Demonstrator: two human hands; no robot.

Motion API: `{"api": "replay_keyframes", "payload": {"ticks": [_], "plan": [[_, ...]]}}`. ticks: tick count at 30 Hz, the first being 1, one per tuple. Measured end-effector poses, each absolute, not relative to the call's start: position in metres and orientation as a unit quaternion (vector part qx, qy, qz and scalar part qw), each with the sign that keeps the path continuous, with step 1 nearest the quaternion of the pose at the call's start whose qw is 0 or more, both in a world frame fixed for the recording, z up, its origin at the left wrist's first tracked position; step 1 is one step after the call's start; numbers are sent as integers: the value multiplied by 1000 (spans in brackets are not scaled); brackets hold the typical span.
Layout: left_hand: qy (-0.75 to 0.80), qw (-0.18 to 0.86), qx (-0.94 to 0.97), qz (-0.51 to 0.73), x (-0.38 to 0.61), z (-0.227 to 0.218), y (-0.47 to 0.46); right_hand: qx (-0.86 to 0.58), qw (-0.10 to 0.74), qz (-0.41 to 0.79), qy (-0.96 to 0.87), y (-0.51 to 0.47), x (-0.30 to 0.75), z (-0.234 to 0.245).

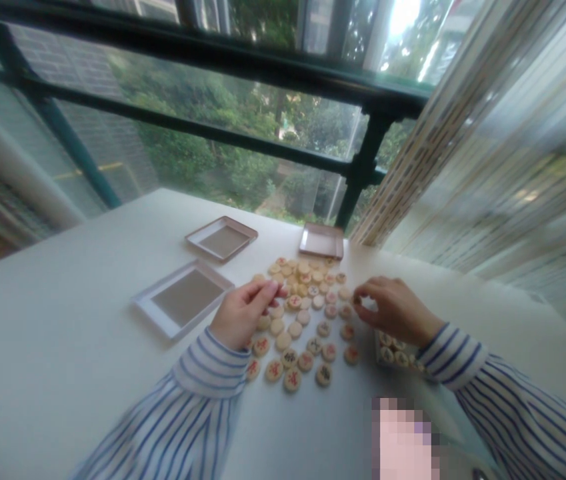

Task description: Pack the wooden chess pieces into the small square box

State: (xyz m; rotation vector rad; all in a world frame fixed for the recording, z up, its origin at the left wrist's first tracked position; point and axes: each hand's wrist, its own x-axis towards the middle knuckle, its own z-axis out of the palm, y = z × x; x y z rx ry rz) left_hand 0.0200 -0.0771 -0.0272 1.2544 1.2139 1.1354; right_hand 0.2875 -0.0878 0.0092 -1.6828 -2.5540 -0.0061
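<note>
Head view: a disc (357,301) seems pinched by the right hand (391,308); whether anything is gripped by the left hand (243,312), fingers curled, can't be told. Loose pieces (295,330) are spread at nine o'clock; the box (377,350) at six might be nudged by the overhanging cuff (455,353).

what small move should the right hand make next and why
Probably bring the right hand over the box beside its wrist: its fingers seem to pinch a small piece, though blur leaves that unsure, and xiangqi pieces with dark characters already sit side by side in that box.
</note>
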Motion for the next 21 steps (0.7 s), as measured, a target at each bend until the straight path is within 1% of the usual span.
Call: {"api": "replay_keyframes", "payload": {"ticks": [4,11,21], "plan": [[504,497,524,474,20,-25,-77,-563,0,-4,-826,-93,292,7],[521,479,521,477,13,-25,-75,-551,-33,-4,-834,-94,291,4],[530,476,512,480,12,-23,-75,-552,-35,-1,-833,-92,285,-1]]}}
